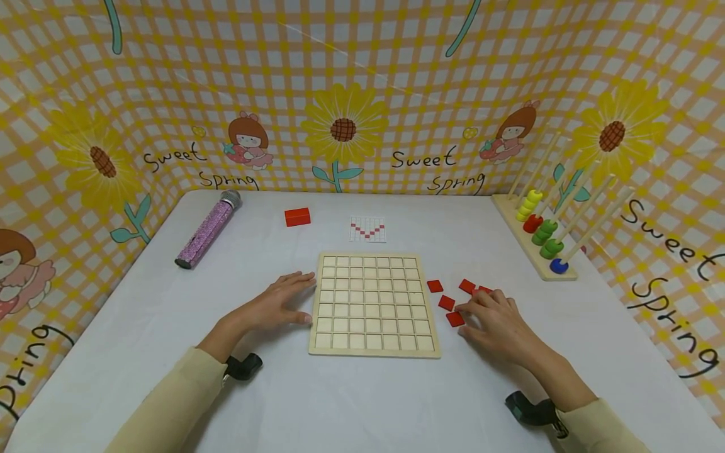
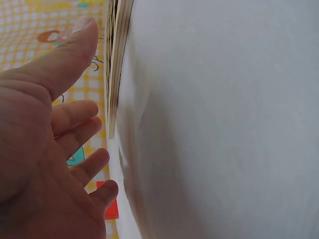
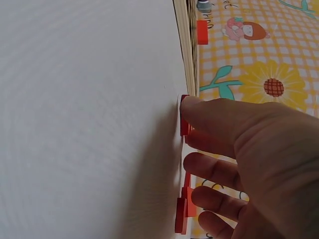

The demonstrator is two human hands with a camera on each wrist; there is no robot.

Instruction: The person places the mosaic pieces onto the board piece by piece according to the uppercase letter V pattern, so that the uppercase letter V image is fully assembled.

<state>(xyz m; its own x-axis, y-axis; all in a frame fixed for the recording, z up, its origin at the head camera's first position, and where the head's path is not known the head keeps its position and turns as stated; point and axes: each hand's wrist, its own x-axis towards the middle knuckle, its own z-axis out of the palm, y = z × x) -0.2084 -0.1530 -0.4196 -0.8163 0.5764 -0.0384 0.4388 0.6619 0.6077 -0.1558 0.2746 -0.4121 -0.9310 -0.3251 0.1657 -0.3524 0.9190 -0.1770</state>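
Observation:
A light wooden grid board (image 1: 374,304) lies flat on the table between the two hands, its squares bare. My left hand (image 1: 280,303) is beside the board's left edge with fingers extended; in the left wrist view the thumb (image 2: 82,45) and fingers are spread, with nothing held. To the right of the board, my right hand (image 1: 498,324) pinches a red square tile (image 1: 455,319) between thumb and index finger. In the right wrist view the thumb tip overlaps that tile (image 3: 184,122). Other red tiles (image 1: 446,302) lie scattered around, some partly hidden under the right fingers.
Behind the board sits a small pattern card (image 1: 368,230) with red squares in a V. A red block (image 1: 297,217) and a glittery pink microphone (image 1: 208,230) are at back left. On the right stands a wooden peg rack (image 1: 535,242) with coloured beads. Patterned cloth surrounds the table.

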